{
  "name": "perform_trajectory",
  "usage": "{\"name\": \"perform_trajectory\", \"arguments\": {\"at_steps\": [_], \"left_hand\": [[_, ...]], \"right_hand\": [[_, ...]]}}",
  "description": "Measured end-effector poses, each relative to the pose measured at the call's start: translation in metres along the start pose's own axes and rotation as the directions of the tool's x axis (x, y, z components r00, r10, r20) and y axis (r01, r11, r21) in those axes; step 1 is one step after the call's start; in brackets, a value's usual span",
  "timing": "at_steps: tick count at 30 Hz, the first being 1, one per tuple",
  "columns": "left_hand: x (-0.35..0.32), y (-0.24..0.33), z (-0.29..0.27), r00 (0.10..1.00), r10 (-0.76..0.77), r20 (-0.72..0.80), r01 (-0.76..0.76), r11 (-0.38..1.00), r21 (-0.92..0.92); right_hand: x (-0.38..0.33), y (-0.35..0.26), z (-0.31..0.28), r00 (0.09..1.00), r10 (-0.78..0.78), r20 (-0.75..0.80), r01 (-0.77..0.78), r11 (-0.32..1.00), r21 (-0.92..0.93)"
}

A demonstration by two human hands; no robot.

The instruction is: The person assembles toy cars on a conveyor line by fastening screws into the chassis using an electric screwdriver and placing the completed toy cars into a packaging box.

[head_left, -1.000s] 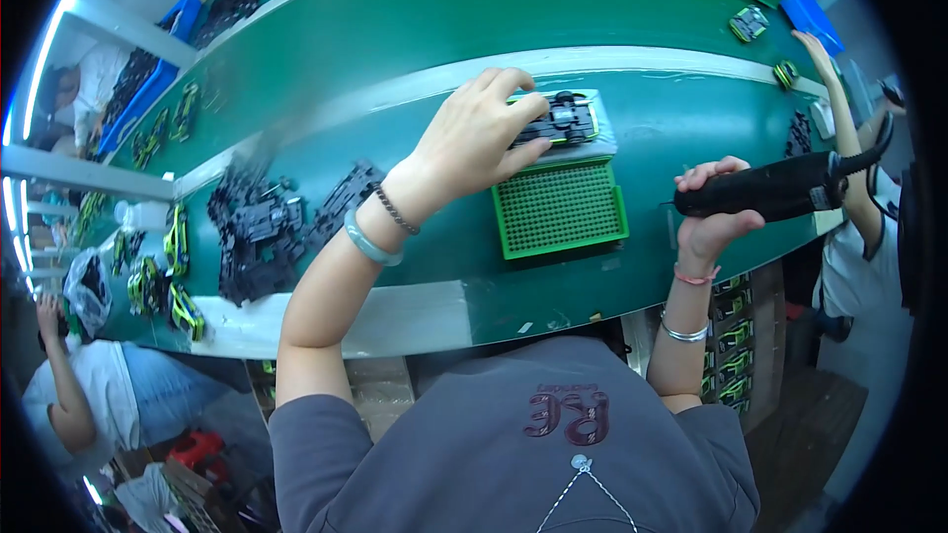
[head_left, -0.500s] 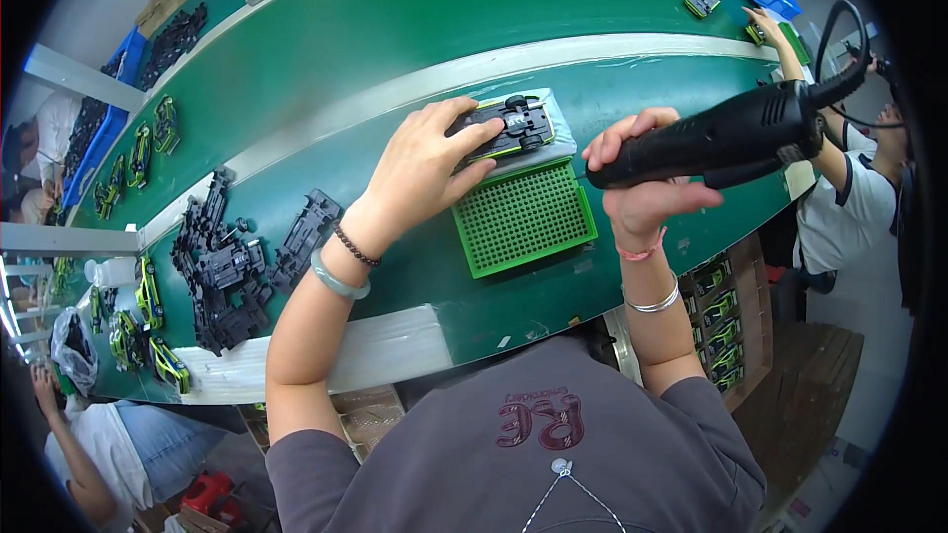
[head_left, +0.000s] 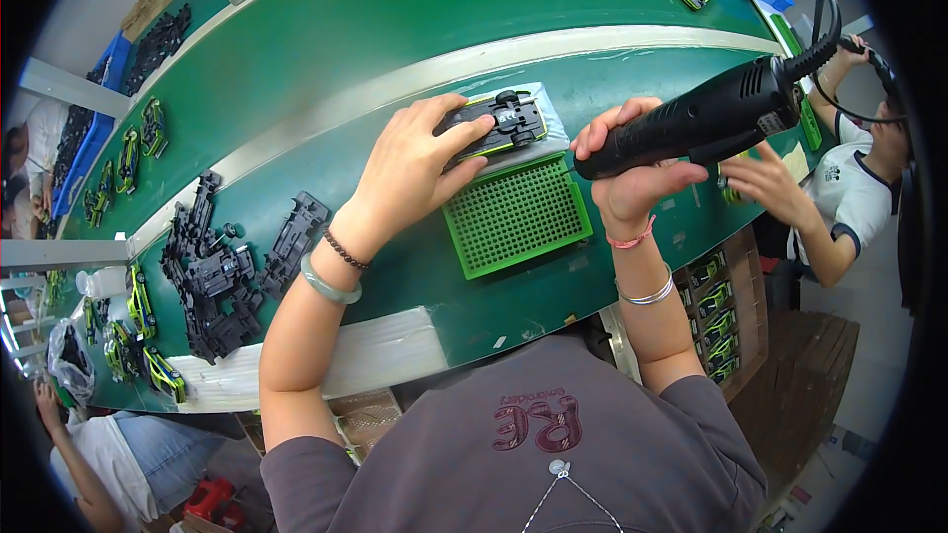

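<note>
An upside-down toy car [head_left: 515, 116], black underside up with lime-green edges, lies on a pale wrapped block [head_left: 553, 125]. My left hand [head_left: 420, 153] grips its left end, the thumb near the edge and fingers over the chassis. My right hand [head_left: 624, 192] is wrapped round a black electric screwdriver [head_left: 696, 116], held slanting with its tip end low at the left. That tip points toward the right edge of a green perforated tray [head_left: 530, 262], just below the car. The tip and car are apart.
Black chassis parts [head_left: 219, 276] lie in a heap at left, with several green toy cars [head_left: 138, 306] beyond. A co-worker's hand [head_left: 775, 188] reaches in at right, close to the screwdriver. Boxed cars [head_left: 719, 306] stand below the table's right edge. The screwdriver's cable [head_left: 825, 39] loops up at right.
The view has shifted slightly. My hands keep their grips on the car and screwdriver. The co-worker's hand at right has come nearer, down from the far edge.
</note>
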State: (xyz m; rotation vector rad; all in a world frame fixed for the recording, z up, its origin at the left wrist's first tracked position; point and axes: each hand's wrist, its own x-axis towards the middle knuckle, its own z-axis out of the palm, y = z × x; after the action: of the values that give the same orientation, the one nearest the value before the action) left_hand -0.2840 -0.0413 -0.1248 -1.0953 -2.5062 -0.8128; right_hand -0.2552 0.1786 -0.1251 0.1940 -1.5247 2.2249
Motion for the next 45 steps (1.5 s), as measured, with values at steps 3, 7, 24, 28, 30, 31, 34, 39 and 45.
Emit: {"name": "perform_trajectory", "arguments": {"at_steps": [3, 7, 24, 28, 30, 31, 34, 39, 45], "left_hand": [[0.0, 0.0, 0.001, 1.0, 0.001, 0.003, -0.001, 1.0, -0.001], [0.0, 0.0, 0.0, 1.0, 0.004, 0.002, -0.004, 1.0, -0.003], [-0.001, -0.002, 0.002, 0.999, 0.032, -0.04, -0.032, 0.999, 0.003], [-0.002, -0.002, 0.001, 1.0, 0.013, -0.006, -0.013, 1.0, -0.011], [-0.003, -0.001, 0.001, 1.0, 0.016, -0.01, -0.016, 1.0, -0.008], [-0.003, -0.001, 0.0, 1.0, 0.02, -0.013, -0.021, 1.0, -0.008], [-0.003, -0.001, 0.001, 1.0, 0.024, -0.012, -0.024, 1.0, -0.012], [-0.003, -0.002, 0.0, 1.0, 0.015, -0.007, -0.016, 1.0, -0.007], [-0.001, -0.001, 0.001, 1.0, 0.015, -0.01, -0.016, 1.0, -0.016]], "right_hand": [[0.0, 0.0, 0.0, 0.999, -0.015, 0.031, 0.016, 1.0, -0.026], [-0.002, -0.001, 0.009, 0.998, -0.016, 0.057, 0.023, 0.993, -0.119], [0.046, -0.036, 0.039, 0.98, -0.169, 0.104, 0.161, 0.984, 0.082], [0.055, -0.014, 0.049, 0.969, -0.181, 0.167, 0.18, 0.983, 0.018], [0.055, -0.004, 0.048, 0.978, -0.162, 0.131, 0.16, 0.987, 0.02], [0.055, -0.002, 0.047, 0.977, -0.158, 0.142, 0.154, 0.987, 0.034], [0.055, 0.003, 0.044, 0.976, -0.155, 0.155, 0.153, 0.988, 0.023], [0.055, 0.002, 0.046, 0.983, -0.11, 0.145, 0.122, 0.99, -0.076], [0.057, 0.011, 0.044, 0.976, -0.125, 0.177, 0.138, 0.988, -0.064]]}}
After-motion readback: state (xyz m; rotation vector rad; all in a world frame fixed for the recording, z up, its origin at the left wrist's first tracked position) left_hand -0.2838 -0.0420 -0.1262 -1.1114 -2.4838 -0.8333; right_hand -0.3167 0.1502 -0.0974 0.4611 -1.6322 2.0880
